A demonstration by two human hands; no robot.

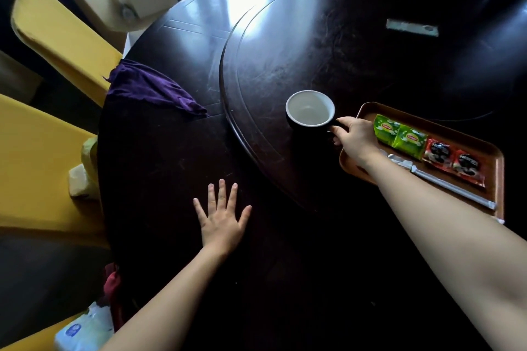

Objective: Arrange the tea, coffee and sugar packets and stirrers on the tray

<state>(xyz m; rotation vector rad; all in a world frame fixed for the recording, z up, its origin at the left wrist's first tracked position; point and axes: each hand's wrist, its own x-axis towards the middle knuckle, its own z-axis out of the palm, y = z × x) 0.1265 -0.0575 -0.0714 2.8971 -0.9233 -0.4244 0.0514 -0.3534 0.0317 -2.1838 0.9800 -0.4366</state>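
A brown tray (497,162) lies at the right on the dark round table. In it are two green tea packets (399,135) side by side, two red coffee packets (453,161) to their right, and white wrapped stirrers (447,184) along the near side. My right hand (355,138) reaches over the tray's left end and grips the handle of a black cup (310,108) with a white, empty inside, which stands on the table just left of the tray. My left hand (221,218) rests flat on the table, fingers spread, holding nothing.
A purple cloth (148,91) lies at the table's left edge. Yellow chairs (57,34) stand to the left. A raised turntable disc (356,45) covers the table's middle. A grey flat object (412,27) lies far back. A tissue pack (85,330) sits low left.
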